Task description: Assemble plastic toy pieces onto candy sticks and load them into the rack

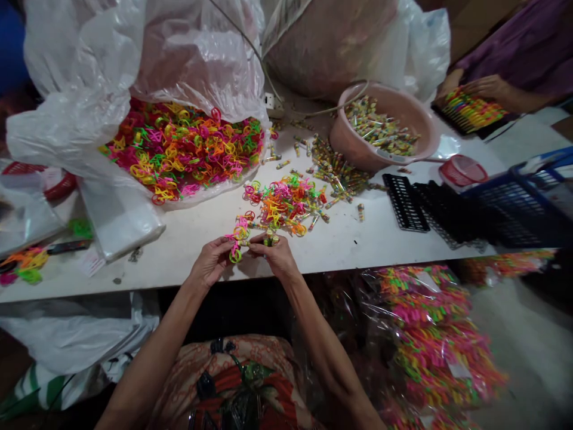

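My left hand (pixel 212 261) is closed on a few small pink and green plastic pieces with rings (pixel 236 253), just above the table's front edge. In my right hand (pixel 281 258) are several small clear tubes with yellow printed wrapping (pixel 271 240). The fingertips of both hands nearly meet, and one tube lies between them. Whether that tube is joined to a plastic piece I cannot tell. Right beyond my hands lies a loose heap of bright plastic ringed pieces (pixel 286 203). A pile of the same printed tubes (pixel 329 164) spreads behind it.
A large plastic bag (pixel 192 77) spills ringed pieces at the back left. Tubes fill a pink basin (pixel 380 156). Black slotted trays (pixel 405 203) and a blue basket (pixel 528 203) stand right. Another person's hands (pixel 490 88) work over a filled tray. Filled bags (pixel 443 352) lie below.
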